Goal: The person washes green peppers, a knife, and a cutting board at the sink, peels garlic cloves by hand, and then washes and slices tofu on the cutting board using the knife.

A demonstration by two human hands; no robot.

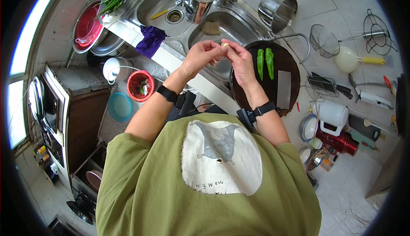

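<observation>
My left hand (200, 58) and my right hand (241, 65) meet fingertip to fingertip over the right sink basin. Between them is a small pale piece (225, 45) that looks like a garlic clove, pinched by the fingers of both hands. Right of my right hand lies a dark round chopping board (252, 92). Two green peppers (269, 63) rest side by side on it, with a wide cleaver blade (283, 89) near its right edge. A brown scrub pad (210, 28) sits in the basin.
A faucet (199, 5) stands over the double sink (143, 11). A purple cloth (150, 40) hangs at the counter edge. Below are a red scrap bucket (140, 86) and a blue basin (120, 107). A saucepan (277, 13) and strainer (324, 42) hang on the right wall.
</observation>
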